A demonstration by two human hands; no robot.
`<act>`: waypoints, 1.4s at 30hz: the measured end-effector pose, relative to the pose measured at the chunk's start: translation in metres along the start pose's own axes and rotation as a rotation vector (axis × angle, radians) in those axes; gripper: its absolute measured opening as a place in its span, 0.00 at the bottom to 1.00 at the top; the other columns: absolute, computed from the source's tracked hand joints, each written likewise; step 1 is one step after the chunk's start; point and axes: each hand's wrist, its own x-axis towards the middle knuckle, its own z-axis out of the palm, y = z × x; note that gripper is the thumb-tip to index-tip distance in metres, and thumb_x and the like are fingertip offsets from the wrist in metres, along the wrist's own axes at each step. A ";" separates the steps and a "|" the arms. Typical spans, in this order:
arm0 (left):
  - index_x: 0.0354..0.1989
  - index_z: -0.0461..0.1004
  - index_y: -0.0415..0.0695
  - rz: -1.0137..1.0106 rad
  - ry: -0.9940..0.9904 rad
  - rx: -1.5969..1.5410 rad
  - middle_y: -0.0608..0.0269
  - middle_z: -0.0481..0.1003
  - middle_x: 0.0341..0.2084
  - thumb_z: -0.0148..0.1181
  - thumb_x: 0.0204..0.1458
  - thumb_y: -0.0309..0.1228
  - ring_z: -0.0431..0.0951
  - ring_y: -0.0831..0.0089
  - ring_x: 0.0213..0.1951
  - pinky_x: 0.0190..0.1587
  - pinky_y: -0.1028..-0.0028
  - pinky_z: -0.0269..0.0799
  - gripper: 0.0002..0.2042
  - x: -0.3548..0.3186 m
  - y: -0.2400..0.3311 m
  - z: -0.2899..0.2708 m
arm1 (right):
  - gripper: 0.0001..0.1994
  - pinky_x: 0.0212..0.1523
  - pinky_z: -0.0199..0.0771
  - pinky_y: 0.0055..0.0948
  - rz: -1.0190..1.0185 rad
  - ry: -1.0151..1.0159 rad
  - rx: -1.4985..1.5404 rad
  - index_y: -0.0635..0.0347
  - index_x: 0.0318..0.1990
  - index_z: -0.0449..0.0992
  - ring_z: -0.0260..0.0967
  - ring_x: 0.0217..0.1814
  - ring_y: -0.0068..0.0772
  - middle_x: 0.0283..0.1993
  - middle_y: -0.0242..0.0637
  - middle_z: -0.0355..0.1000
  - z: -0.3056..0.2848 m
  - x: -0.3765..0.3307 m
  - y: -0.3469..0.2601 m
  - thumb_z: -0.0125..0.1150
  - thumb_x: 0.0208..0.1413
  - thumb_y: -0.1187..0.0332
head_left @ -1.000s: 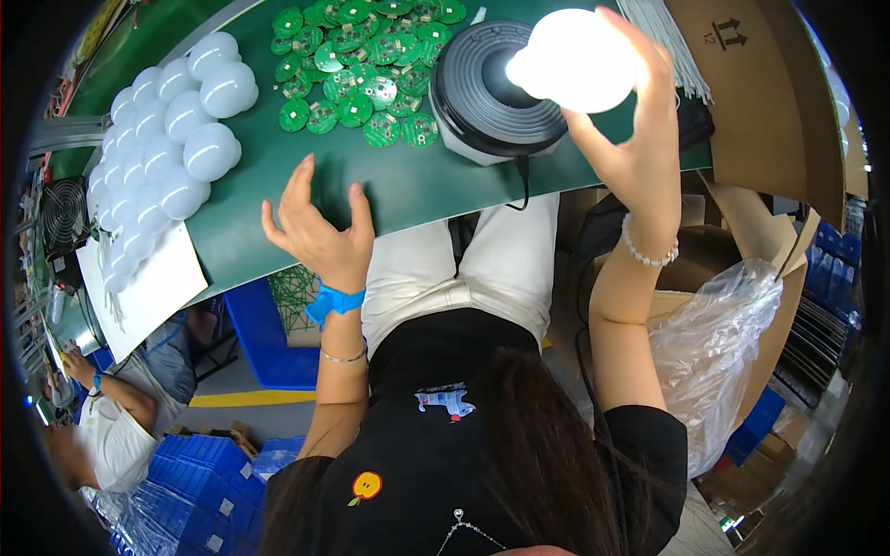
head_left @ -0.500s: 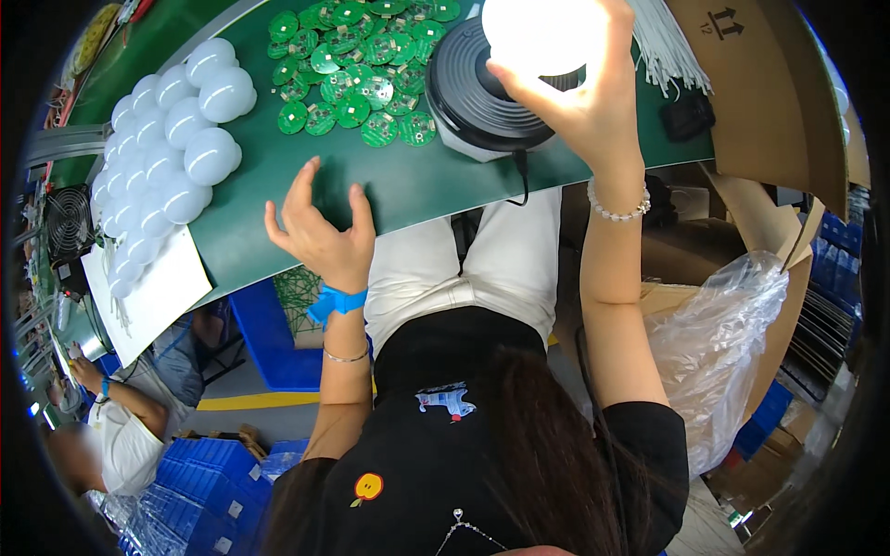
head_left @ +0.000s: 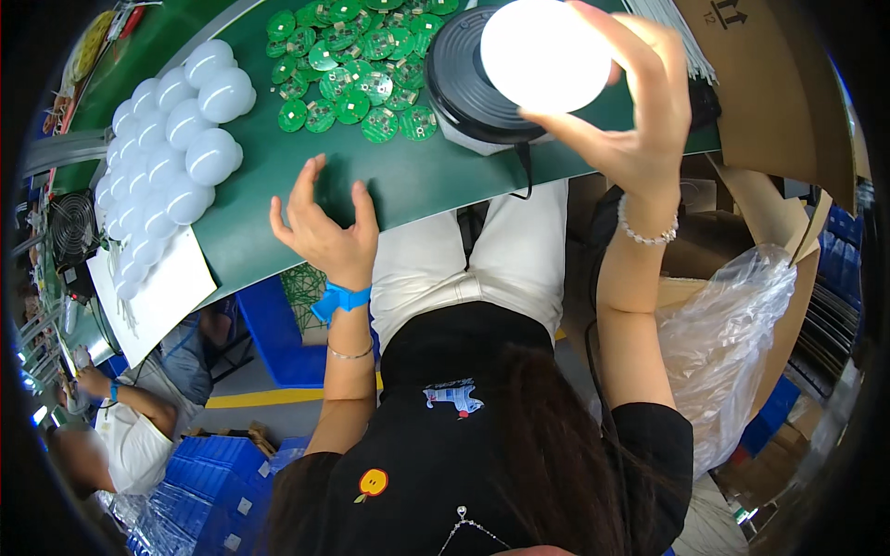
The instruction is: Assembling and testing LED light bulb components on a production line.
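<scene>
A glowing white round bulb (head_left: 545, 57) is held over a black round ribbed device (head_left: 473, 83) with a cable. My right hand (head_left: 640, 120) grips the bulb at its right side, thumb below and fingers behind. Whether the bulb rests on the device is hidden by the bulb itself. My left hand (head_left: 329, 232) is just above the green table's (head_left: 264, 232) near edge, fingers spread and curved, holding nothing. Beyond it lies a heap of round green circuit boards (head_left: 362, 74). To the left is a cluster of white frosted globes (head_left: 171, 139), unlit.
A sheet of white paper (head_left: 171, 296) lies under the globes' near end. At the right are white cables (head_left: 681, 46), a cardboard box (head_left: 779, 83) and clear plastic wrap (head_left: 718, 352). Below left stand blue crates (head_left: 209, 473); another person (head_left: 139, 417) sits nearby.
My right hand has shifted right and a little nearer, with fingers now farther round the bulb's right side. The lit bulb has come slightly nearer. The left hand has barely moved.
</scene>
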 end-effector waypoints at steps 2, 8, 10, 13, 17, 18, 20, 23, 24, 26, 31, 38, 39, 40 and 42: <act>0.48 0.62 0.42 -0.011 0.005 0.008 0.65 0.71 0.40 0.58 0.40 0.31 0.70 0.71 0.43 0.56 0.61 0.45 0.24 -0.001 -0.002 -0.002 | 0.31 0.39 0.66 0.34 0.049 0.031 0.111 0.63 0.42 0.66 0.63 0.40 0.44 0.39 0.47 0.65 0.013 0.007 -0.006 0.72 0.25 0.65; 0.48 0.61 0.42 -0.026 -0.026 -0.005 0.65 0.72 0.39 0.58 0.40 0.30 0.70 0.71 0.43 0.56 0.61 0.45 0.23 -0.002 -0.001 -0.002 | 0.37 0.46 0.66 0.31 0.345 0.081 0.468 0.67 0.48 0.60 0.65 0.47 0.42 0.47 0.48 0.64 0.019 0.013 -0.010 0.72 0.27 0.62; 0.48 0.61 0.42 -0.024 -0.023 -0.003 0.66 0.72 0.39 0.58 0.40 0.30 0.70 0.71 0.43 0.56 0.61 0.46 0.23 -0.002 0.000 -0.004 | 0.38 0.47 0.66 0.30 0.369 0.060 0.434 0.68 0.49 0.59 0.65 0.46 0.41 0.46 0.48 0.65 0.022 0.008 -0.009 0.71 0.29 0.62; 0.48 0.61 0.42 -0.025 -0.027 -0.002 0.66 0.72 0.39 0.58 0.40 0.30 0.70 0.71 0.42 0.55 0.60 0.46 0.23 -0.003 -0.001 -0.005 | 0.34 0.46 0.66 0.30 0.317 0.148 0.423 0.67 0.47 0.62 0.66 0.45 0.40 0.46 0.47 0.65 0.029 0.011 -0.009 0.70 0.30 0.63; 0.48 0.61 0.42 -0.023 -0.030 -0.009 0.66 0.72 0.38 0.58 0.40 0.31 0.70 0.71 0.42 0.55 0.60 0.46 0.23 -0.002 0.000 -0.003 | 0.29 0.46 0.65 0.31 -0.407 0.556 0.591 0.67 0.44 0.66 0.66 0.44 0.39 0.45 0.45 0.66 0.082 0.014 0.045 0.70 0.31 0.64; 0.48 0.61 0.42 -0.021 -0.030 -0.008 0.66 0.72 0.38 0.58 0.40 0.31 0.70 0.71 0.42 0.55 0.60 0.46 0.23 -0.002 0.001 -0.003 | 0.27 0.46 0.65 0.31 -0.359 0.527 0.636 0.66 0.42 0.68 0.65 0.44 0.40 0.45 0.45 0.66 0.079 0.016 0.042 0.69 0.31 0.65; 0.48 0.61 0.42 -0.028 -0.036 -0.010 0.66 0.72 0.38 0.58 0.41 0.31 0.70 0.71 0.41 0.55 0.60 0.46 0.23 -0.002 0.000 -0.003 | 0.25 0.46 0.65 0.31 -0.309 0.498 0.687 0.66 0.40 0.70 0.65 0.44 0.40 0.44 0.45 0.66 0.058 0.023 0.024 0.69 0.32 0.65; 0.48 0.62 0.42 -0.032 -0.035 -0.018 0.66 0.72 0.37 0.58 0.40 0.31 0.70 0.71 0.41 0.55 0.60 0.46 0.23 -0.002 -0.001 -0.003 | 0.29 0.46 0.64 0.31 0.352 -0.031 0.434 0.66 0.44 0.66 0.64 0.45 0.41 0.43 0.45 0.66 0.013 0.021 -0.001 0.69 0.31 0.65; 0.48 0.62 0.42 -0.029 -0.035 -0.017 0.66 0.72 0.37 0.58 0.40 0.31 0.70 0.71 0.41 0.55 0.60 0.46 0.23 -0.002 0.000 -0.003 | 0.31 0.47 0.64 0.29 0.292 -0.073 0.327 0.62 0.49 0.63 0.63 0.48 0.38 0.46 0.43 0.64 0.015 0.013 0.004 0.67 0.31 0.70; 0.48 0.62 0.42 -0.026 -0.035 -0.019 0.66 0.72 0.37 0.58 0.40 0.30 0.70 0.71 0.41 0.55 0.60 0.47 0.23 -0.002 0.000 -0.004 | 0.33 0.47 0.63 0.26 0.269 -0.123 0.206 0.59 0.53 0.60 0.63 0.51 0.32 0.51 0.39 0.63 0.011 0.000 0.007 0.65 0.32 0.75; 0.48 0.61 0.42 -0.012 -0.037 -0.009 0.66 0.72 0.37 0.58 0.40 0.29 0.71 0.72 0.40 0.55 0.60 0.47 0.24 -0.002 0.000 -0.002 | 0.32 0.36 0.67 0.22 0.294 -0.154 0.116 0.58 0.50 0.64 0.66 0.35 0.27 0.45 0.37 0.66 0.003 -0.018 0.014 0.67 0.30 0.75; 0.49 0.60 0.42 -0.024 -0.057 -0.006 0.65 0.72 0.38 0.56 0.41 0.28 0.71 0.71 0.40 0.55 0.63 0.47 0.23 0.000 0.001 -0.005 | 0.35 0.44 0.66 0.28 0.047 0.128 0.182 0.59 0.49 0.63 0.62 0.47 0.37 0.46 0.41 0.63 0.033 0.009 0.005 0.72 0.28 0.67; 0.49 0.60 0.42 -0.021 -0.051 -0.002 0.65 0.72 0.38 0.56 0.41 0.28 0.71 0.71 0.40 0.55 0.63 0.47 0.23 0.000 0.001 -0.005 | 0.34 0.45 0.65 0.30 0.162 0.116 0.253 0.63 0.48 0.63 0.63 0.46 0.39 0.45 0.43 0.64 0.028 0.013 0.000 0.71 0.29 0.66; 0.48 0.61 0.42 -0.022 -0.052 0.003 0.66 0.72 0.37 0.57 0.40 0.28 0.71 0.72 0.40 0.54 0.62 0.48 0.23 0.000 0.000 -0.005 | 0.34 0.46 0.64 0.32 0.276 0.103 0.325 0.67 0.48 0.62 0.65 0.45 0.41 0.43 0.45 0.66 0.025 0.017 -0.003 0.70 0.30 0.65; 0.48 0.61 0.42 -0.026 -0.066 0.006 0.67 0.72 0.37 0.58 0.40 0.29 0.70 0.72 0.41 0.54 0.61 0.48 0.24 -0.001 0.001 -0.005 | 0.36 0.47 0.64 0.32 0.293 0.066 0.355 0.66 0.50 0.58 0.64 0.47 0.40 0.45 0.46 0.65 0.028 0.014 -0.001 0.71 0.30 0.65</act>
